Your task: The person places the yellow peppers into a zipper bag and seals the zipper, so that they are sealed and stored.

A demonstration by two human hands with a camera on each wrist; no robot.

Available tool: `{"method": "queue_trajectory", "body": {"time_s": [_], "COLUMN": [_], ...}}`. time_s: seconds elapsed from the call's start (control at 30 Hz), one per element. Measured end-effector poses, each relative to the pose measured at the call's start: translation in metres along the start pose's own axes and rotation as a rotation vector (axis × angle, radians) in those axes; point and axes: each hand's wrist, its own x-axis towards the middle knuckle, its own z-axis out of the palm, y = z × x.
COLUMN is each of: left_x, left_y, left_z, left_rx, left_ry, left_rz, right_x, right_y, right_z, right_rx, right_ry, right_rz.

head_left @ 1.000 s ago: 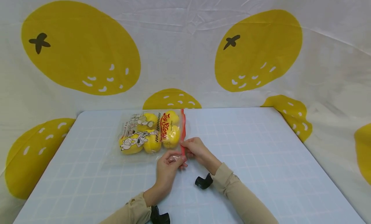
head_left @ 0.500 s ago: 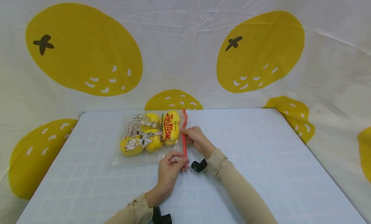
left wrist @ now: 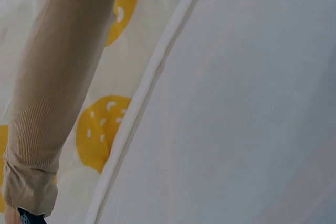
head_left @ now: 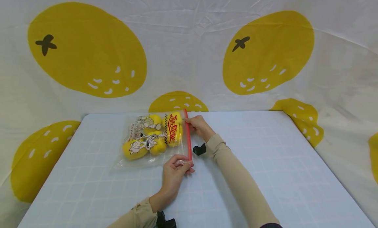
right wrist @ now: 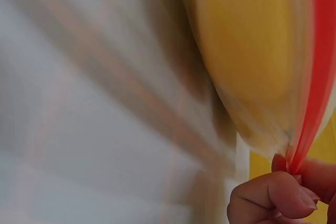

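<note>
A clear zip bag (head_left: 152, 160) with printed cartoon figures and red "Toy Story" lettering lies on the table, several rounded yellow things (head_left: 157, 146) inside it. A red zip strip (head_left: 188, 139) runs along its right edge. My left hand (head_left: 172, 177) holds the bag's near right corner between thumb and fingers. Close to the far end of the strip, my right hand (head_left: 201, 127) pinches the red edge. The right wrist view shows thumb and fingertips (right wrist: 281, 190) squeezed on the red strip (right wrist: 323, 51). The left wrist view shows a beige sleeve but not what the left hand holds.
The pale blue checked table (head_left: 265, 172) stretches out on both sides of the bag. A white cloth (head_left: 183, 57) printed with big yellow fruit hangs behind it. Black wrist mounts (head_left: 199, 150) sit at both cuffs.
My right hand has slid away from me along the red strip, from near the left hand to near its far end. The strip now lies straighter. The left hand keeps its hold.
</note>
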Motion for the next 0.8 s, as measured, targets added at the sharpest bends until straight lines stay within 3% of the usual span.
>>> {"method": "queue_trajectory", "body": {"time_s": [0.47, 0.67, 0.8], "left_x": [-0.004, -0.003, 0.001], "left_y": [0.0, 0.0, -0.002], "left_z": [0.001, 0.001, 0.0], "left_rx": [-0.031, -0.029, -0.024], "left_ry": [-0.029, -0.034, -0.047], "left_rz": [0.014, 0.017, 0.035], "right_x": [0.03, 0.033, 0.03], "right_y": [-0.031, -0.041, -0.041], "right_z": [-0.001, -0.005, -0.006], "right_rx": [0.049, 0.062, 0.009], "right_ry": [-0.045, -0.056, -0.078], "right_rz": [-0.022, -0.042, -0.071]}}
